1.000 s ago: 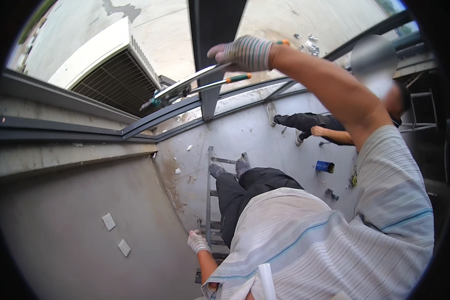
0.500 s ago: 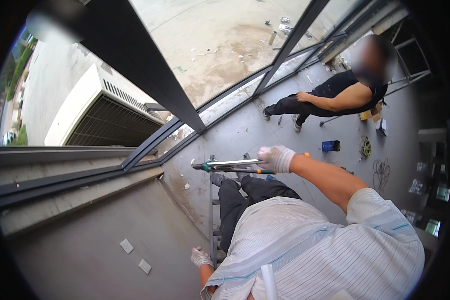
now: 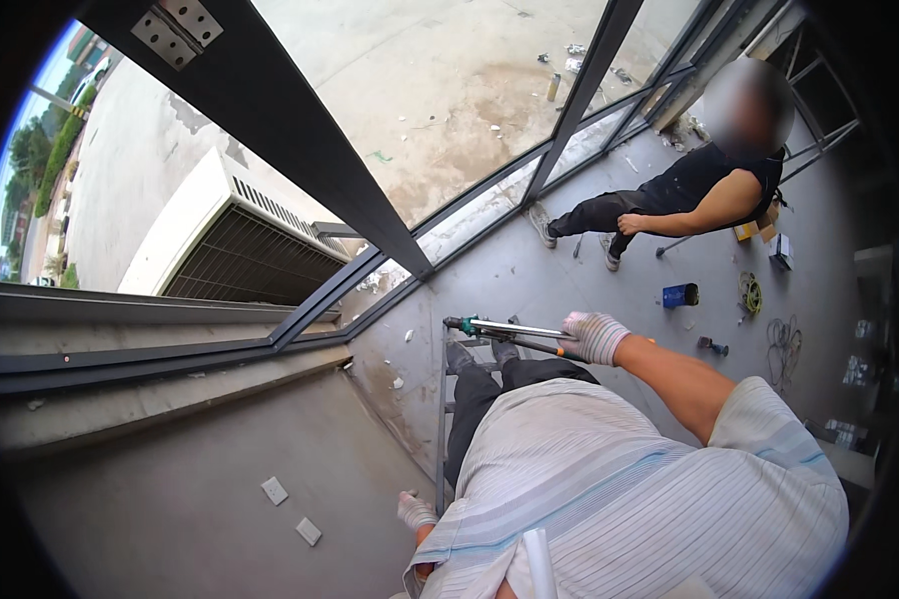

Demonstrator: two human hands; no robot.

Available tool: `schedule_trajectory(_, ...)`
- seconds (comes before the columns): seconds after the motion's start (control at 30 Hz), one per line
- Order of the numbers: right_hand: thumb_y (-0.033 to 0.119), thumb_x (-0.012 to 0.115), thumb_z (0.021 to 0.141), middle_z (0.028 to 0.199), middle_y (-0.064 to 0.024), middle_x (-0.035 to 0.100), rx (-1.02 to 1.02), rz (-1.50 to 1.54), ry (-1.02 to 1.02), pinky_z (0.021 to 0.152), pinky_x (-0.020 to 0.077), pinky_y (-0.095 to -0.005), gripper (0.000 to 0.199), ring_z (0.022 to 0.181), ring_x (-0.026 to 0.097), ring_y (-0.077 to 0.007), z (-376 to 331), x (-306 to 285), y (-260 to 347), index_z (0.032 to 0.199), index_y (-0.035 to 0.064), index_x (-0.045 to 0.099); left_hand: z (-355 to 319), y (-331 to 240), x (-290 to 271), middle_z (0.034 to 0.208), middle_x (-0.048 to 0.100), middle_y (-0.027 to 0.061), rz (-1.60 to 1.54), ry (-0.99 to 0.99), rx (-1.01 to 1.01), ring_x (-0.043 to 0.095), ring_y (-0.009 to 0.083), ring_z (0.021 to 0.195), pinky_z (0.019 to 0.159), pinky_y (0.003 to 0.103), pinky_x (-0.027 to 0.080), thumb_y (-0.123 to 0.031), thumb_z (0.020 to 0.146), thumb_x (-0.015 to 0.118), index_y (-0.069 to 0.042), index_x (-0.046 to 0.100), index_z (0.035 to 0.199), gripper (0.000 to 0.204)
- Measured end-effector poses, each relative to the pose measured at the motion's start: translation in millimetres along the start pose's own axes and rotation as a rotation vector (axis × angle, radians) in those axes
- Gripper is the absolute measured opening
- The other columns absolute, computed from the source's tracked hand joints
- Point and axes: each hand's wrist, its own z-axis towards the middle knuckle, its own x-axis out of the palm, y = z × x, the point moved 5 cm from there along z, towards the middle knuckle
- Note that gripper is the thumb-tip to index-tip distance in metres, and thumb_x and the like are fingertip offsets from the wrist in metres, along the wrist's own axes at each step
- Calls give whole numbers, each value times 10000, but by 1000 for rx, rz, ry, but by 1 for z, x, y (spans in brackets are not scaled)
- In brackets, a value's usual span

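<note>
My right hand, in a white knit glove, is shut on the orange grip of a long metal caulking gun. The gun lies level in front of my waist, its green tip pointing left toward the window. My left hand, also gloved, is low at my side, closed against the rail of the grey ladder I stand on. My dark trousers and shoes rest on the rungs below. My striped shirt hides the rest of the ladder.
Another person in black stands on the grey floor below. A blue box, a drill and coiled cables lie near them. Dark window frames run overhead. An air-conditioning unit sits outside. White wall plates are on the wall below.
My right hand has come down with the caulking gun from above my head to waist height. The view has tipped toward the floor. My left hand stays at the ladder.
</note>
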Motion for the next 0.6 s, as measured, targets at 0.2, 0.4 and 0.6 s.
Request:
schedule_trajectory(0.2, 378, 608, 967, 1032, -170, 650, 37, 40, -136, 867, 537, -448, 337, 982, 658, -359, -5, 12, 25, 999, 47, 664, 2, -3, 3, 526, 389, 12, 49, 91, 86, 344, 191, 380, 374, 363, 278, -371, 936, 502, -55, 675, 909, 361)
schedule_trajectory(0.4, 367, 597, 972, 1001, -182, 646, 57, 121, -191, 855, 535, -453, 335, 959, 652, -372, -9, 5, 53, 992, 39, 660, 11, -7, 4, 538, 392, -2, 82, 215, 118, 340, 170, 388, 373, 348, 269, -408, 985, 494, -56, 655, 899, 396)
schedule_trajectory(0.6, 378, 585, 987, 1000, -183, 643, 21, 141, -294, 833, 534, -462, 346, 938, 655, -381, -13, -17, 85, 988, 41, 666, -1, -76, 26, 550, 396, -16, -20, 484, 88, 335, 149, 395, 371, 333, 260, -445, 1034, 486, -58, 635, 889, 439)
